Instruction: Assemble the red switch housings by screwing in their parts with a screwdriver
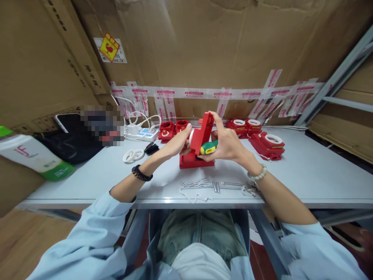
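My left hand (181, 143) grips the side of a red plastic housing (198, 139), its thumb by a white ring on it. The housing is tilted up over the table. My right hand (226, 140) is closed round a screwdriver (209, 147) with a green and yellow handle; its shaft is hidden. The fingers of that same hand also touch the housing's raised edge. Directly beneath is a red block (196, 161) on the table; whether it joins the housing I cannot tell. Several silver screws (201, 182) lie nearer the front edge.
More red housings stand at the back left (167, 131) and, with white rings, at the right (267, 145). Loose white rings (133, 156), a power strip (145, 134) and a white-green bottle (35, 155) are on the left. A cardboard wall (198, 50) closes the back.
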`<state>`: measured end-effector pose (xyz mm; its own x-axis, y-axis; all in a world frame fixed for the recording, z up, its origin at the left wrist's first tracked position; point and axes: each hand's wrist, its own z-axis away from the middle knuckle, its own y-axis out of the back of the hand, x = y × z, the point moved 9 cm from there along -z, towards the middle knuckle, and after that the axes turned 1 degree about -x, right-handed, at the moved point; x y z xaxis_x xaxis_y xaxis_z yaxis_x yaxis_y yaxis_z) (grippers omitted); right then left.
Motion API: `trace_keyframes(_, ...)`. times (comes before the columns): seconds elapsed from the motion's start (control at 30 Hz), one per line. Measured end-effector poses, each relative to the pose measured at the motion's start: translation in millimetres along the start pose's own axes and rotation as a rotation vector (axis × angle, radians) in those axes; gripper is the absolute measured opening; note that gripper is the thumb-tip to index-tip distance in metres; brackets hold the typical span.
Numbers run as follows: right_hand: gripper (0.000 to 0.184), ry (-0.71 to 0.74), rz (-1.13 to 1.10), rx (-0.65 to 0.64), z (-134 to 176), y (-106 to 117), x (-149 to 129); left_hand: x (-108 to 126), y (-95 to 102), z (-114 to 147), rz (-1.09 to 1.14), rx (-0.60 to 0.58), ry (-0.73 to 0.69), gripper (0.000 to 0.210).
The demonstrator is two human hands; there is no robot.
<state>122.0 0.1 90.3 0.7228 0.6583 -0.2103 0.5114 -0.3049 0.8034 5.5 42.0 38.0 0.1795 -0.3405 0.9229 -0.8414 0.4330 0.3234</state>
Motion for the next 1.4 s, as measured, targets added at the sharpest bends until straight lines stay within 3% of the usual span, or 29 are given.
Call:
trace_keyframes(0.13, 0.131, -0.086, -0.060, 0.061, -2.1, 14.2, 16.4, 10.4, 0.7, 5.2, 0.036, -0.006, 0.025, 0.074)
trace_keyframes(0.23, 0.130, -0.130, -0.131, 0.066, -2.3, 15.4, 24.0, 24.6, 13.9, 8.0, 0.090, 0.145, -0.115, 0.064)
trace_keyframes(0.33, 0.131, -0.115, -0.218, 0.045, -2.1, 9.8, 22.8, 38.3, 21.6, 13.4, 0.077, 0.242, -0.324, 0.038)
trace_keyframes(0.47, 0.129, -0.048, -0.348, 0.059, -2.0, 8.3, 16.2, 40.2, 8.3, 12.1, 0.092, 0.065, -0.438, 0.039)
trace_keyframes(0.57, 0.129, -0.044, -0.372, 0.078, -2.4, 10.4, 17.3, 38.0, 7.3, 9.7, 0.136, 0.008, -0.456, 0.045)
trace_keyframes(0.7, 0.131, -0.077, -0.336, 0.081, -2.7, 11.4, 23.3, 34.9, 7.2, 6.3, 0.131, 0.015, -0.386, 0.045)
trace_keyframes(0.8, 0.134, -0.083, -0.322, 0.076, -2.3, 10.5, 23.2, 31.7, 9.1, 6.0, 0.087, 0.093, -0.300, 0.035)
trace_keyframes(0.93, 0.136, -0.047, -0.306, 0.015, -1.1, 4.1, 9.3, 20.7, 17.4, 6.5, -0.002, 0.237, -0.198, 0.059)
trace_keyframes(1.1, 0.133, -0.043, -0.252, -0.016, 0.5, 1.1, -0.1, -2.0, 15.3, -0.9, 0.034, 0.194, -0.041, 0.063)
trace_keyframes(1.23, 0.132, -0.089, -0.259, 0.018, -0.7, 3.5, 11.4, 20.7, 19.4, 2.4, 0.172, 0.208, -0.281, 0.046)
trace_keyframes(1.4, 0.127, -0.134, -0.327, 0.057, -2.3, 6.8, 21.8, 38.4, 10.4, 8.9, 0.180, 0.054, -0.437, 0.052)
